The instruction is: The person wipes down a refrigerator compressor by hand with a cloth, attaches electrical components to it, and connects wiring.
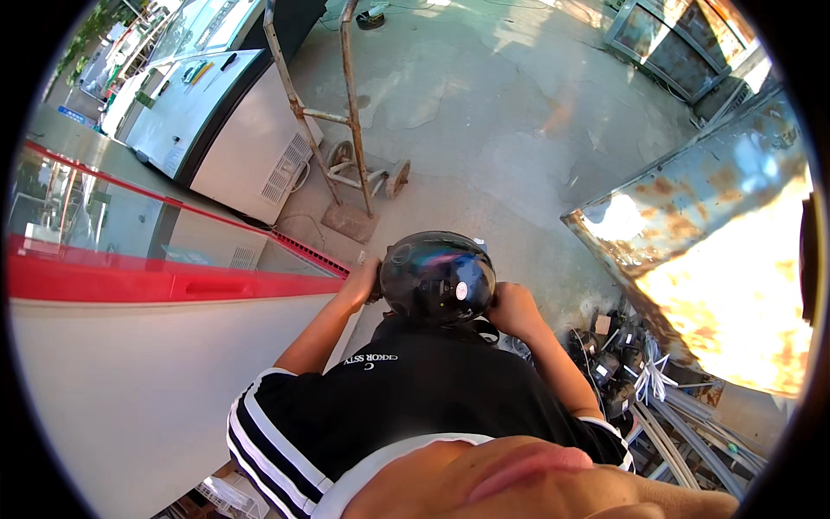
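Note:
In front of my chest is a glossy black domed thing [432,281], rounded like a compressor shell, with a small pale round sticker on its side. My left hand [365,281] grips it at its left edge, the fingertips partly hidden beneath. At the opposite edge my right hand [515,310] is closed on it, fingers curled under and mostly out of sight. The underside of the domed thing cannot be seen.
A white chest freezer with a red rim [173,281] stands close on my left. Beyond it are another white cabinet [246,160] and a rusty hand truck [346,121]. To my right are a rusty metal panel [683,208], black compressors [614,363] and metal tubes [692,432].

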A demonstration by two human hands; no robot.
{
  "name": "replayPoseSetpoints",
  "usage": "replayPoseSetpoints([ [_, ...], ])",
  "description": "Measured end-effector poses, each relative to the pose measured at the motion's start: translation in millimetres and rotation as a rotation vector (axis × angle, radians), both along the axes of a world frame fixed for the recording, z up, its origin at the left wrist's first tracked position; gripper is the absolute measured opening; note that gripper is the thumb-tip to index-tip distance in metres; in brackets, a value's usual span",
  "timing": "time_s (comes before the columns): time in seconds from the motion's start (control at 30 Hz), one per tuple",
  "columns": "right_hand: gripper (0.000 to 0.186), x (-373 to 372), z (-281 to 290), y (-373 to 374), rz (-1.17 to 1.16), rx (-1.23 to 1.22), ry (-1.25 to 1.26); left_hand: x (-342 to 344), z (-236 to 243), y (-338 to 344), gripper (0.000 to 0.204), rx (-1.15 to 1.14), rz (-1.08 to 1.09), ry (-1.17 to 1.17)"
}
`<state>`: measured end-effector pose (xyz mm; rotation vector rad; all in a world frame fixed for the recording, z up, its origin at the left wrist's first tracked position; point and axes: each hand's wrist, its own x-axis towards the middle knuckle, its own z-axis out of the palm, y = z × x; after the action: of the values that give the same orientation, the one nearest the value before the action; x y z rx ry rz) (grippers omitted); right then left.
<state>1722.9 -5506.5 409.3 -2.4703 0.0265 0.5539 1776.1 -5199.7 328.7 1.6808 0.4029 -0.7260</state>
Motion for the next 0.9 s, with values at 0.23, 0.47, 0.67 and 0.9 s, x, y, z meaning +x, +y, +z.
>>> replayPoseSetpoints([
  [0.23, 0.026, 229.5, -4.0, -74.7, -0.028, -0.088, 0.072, 248.8, 5.5, -78.8, 0.050, 0.075, -0.163, -0.081],
  [0.47, 0.026, 488.7, -4.5, -134.0, 0.060, -0.037, 0.049, 483.6, -2.7, -137.9, 0.054, -0.001, -0.001, 0.016],
  [0.67, 0.022, 737.5, 17.1, -161.1, 0.263, -0.071, 0.046, 664.2, -3.0, -170.1, 0.050, 0.003, 0.260, 0.018],
  [0.9, 0.021, 1003.4, -5.9, -181.8, 0.423, -0.013, 0.010, 888.8, 13.3, -184.8, 0.048, 0.021, 0.385, 0.090],
])
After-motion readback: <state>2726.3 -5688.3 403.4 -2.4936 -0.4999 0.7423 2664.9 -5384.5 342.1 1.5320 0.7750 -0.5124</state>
